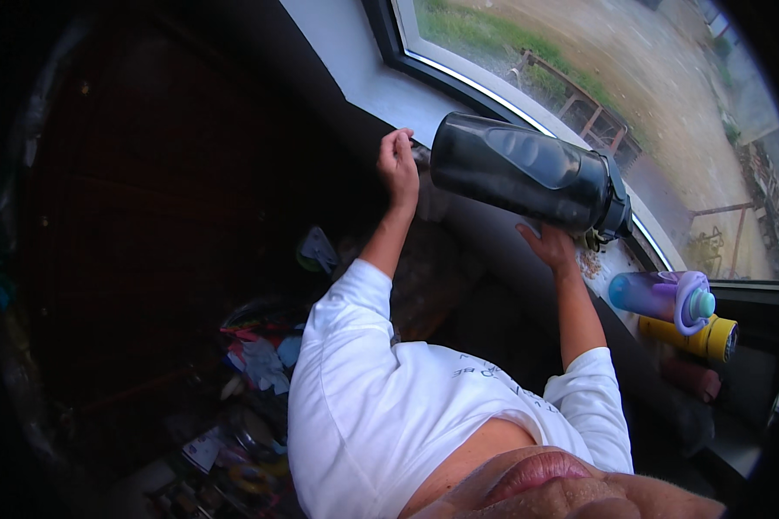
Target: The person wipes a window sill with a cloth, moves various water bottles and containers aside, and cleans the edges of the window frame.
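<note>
A large dark translucent water bottle [519,172] spans the space in front of the window, its lid end to the right. My left hand [399,170] is just left of the bottle's base, with its fingers curled. Whether anything is inside those fingers is hidden. Below the lid end, my right hand [552,245] reaches toward the windowsill [607,285], thumb out to the left; the bottle covers its other fingers. Small tan grains or crumbs [589,265] lie on the sill beside the right hand.
A purple-blue bottle [655,297] and a yellow bottle [691,337] are on the sill at right, with a dull red cylindrical object [691,379] beyond. The window frame [493,97] borders the sill. Assorted clutter [259,363] fills the dim area at lower left.
</note>
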